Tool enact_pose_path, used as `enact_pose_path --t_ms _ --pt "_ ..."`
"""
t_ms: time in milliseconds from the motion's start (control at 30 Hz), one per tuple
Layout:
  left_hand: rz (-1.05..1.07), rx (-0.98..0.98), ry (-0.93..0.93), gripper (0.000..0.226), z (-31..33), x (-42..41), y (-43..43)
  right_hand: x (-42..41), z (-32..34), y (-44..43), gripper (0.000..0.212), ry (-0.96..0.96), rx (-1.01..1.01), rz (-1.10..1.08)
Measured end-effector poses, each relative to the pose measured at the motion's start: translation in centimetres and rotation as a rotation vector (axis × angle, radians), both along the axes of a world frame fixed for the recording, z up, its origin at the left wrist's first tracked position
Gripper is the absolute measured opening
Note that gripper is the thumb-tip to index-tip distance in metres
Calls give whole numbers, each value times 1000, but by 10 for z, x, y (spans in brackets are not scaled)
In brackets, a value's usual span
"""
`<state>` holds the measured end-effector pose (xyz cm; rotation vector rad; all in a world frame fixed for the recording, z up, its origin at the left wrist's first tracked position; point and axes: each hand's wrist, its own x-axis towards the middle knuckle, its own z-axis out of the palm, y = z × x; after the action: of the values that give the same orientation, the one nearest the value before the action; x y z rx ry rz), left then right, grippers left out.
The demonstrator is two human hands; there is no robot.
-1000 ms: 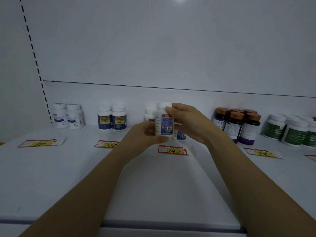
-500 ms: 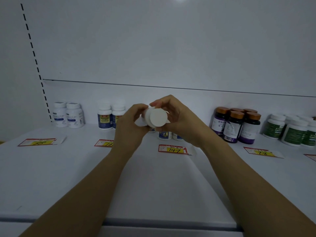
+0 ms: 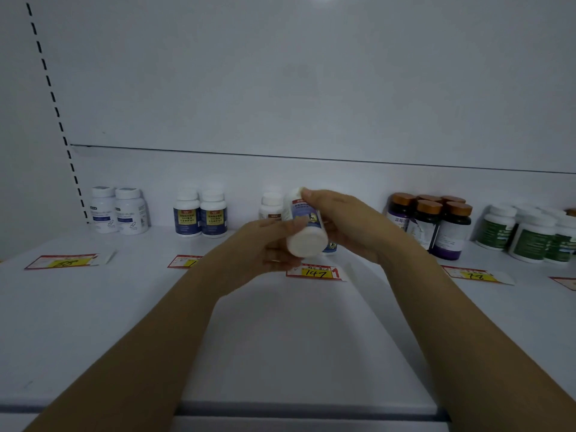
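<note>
A small white bottle [image 3: 304, 227] with a blue label is held above the white shelf [image 3: 280, 322], tilted so its round white base faces me. My right hand [image 3: 346, 226] grips it from the right, with fingers curled over its upper end. My left hand [image 3: 265, 247] holds it from the left and below, the thumb lying against its side. Behind the hands, a like white bottle [image 3: 270, 207] stands at the back of the shelf, and another [image 3: 330, 247] peeks out under my right hand.
Along the shelf's back stand two white bottles [image 3: 120, 210], two blue-and-yellow labelled bottles [image 3: 201, 215], several dark bottles with copper caps [image 3: 433, 222] and green-labelled white bottles [image 3: 530, 233]. Red-and-yellow price tags [image 3: 316, 272] lie flat on the shelf in front of each group.
The bottle was upright a second ago, then tipped with its cap toward me. Now it is turned over, base toward me, and sits a little lower and to the right.
</note>
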<state>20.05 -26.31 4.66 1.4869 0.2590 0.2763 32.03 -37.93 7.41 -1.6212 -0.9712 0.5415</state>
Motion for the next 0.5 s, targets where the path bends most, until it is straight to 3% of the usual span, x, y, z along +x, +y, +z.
enact_pose_path --t_ms 267,400,500 --pt "-34 -110 114 70 0 -1 4 -4 -2 1 37 268 -51 -69" --pt "-25 -91 84 60 -1 -1 6 -2 -1 1 40 217 -35 -93" --pt "-14 -74 44 54 -1 1 6 1 0 4 45 43 -4 -171"
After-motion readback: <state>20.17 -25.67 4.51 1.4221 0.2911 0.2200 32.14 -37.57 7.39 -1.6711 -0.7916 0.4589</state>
